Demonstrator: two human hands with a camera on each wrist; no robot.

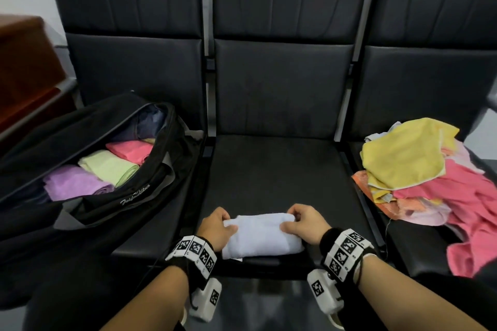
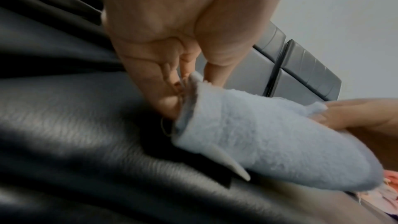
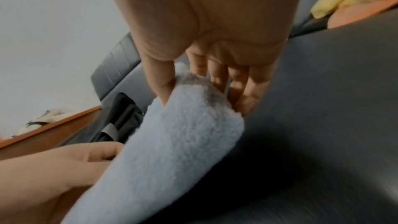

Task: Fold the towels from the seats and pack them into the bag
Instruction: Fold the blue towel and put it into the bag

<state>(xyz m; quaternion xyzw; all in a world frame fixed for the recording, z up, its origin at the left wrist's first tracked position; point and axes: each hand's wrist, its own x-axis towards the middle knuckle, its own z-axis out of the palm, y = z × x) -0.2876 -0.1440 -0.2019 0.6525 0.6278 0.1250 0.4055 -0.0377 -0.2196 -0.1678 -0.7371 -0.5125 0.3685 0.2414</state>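
Observation:
A folded white towel (image 1: 261, 235) lies at the front edge of the middle black seat (image 1: 279, 169). My left hand (image 1: 216, 226) pinches its left end, thumb on top, fingers curled behind. My right hand (image 1: 305, 223) pinches the right end the same way. In the left wrist view the towel (image 2: 269, 135) looks pale blue-white and bulky, a small tag sticking out below; my left hand (image 2: 172, 81) grips its upper corner. In the right wrist view my right hand (image 3: 193, 89) holds the towel (image 3: 172, 142) between thumb and fingers. An open black bag (image 1: 113, 169) stands on the left seat.
Inside the bag lie folded purple (image 1: 72, 183), green (image 1: 107, 166) and pink (image 1: 131, 150) towels. A loose heap of yellow (image 1: 406, 153), pink (image 1: 468, 201) and orange towels covers the right seat. A brown wooden cabinet (image 1: 24, 67) stands at far left.

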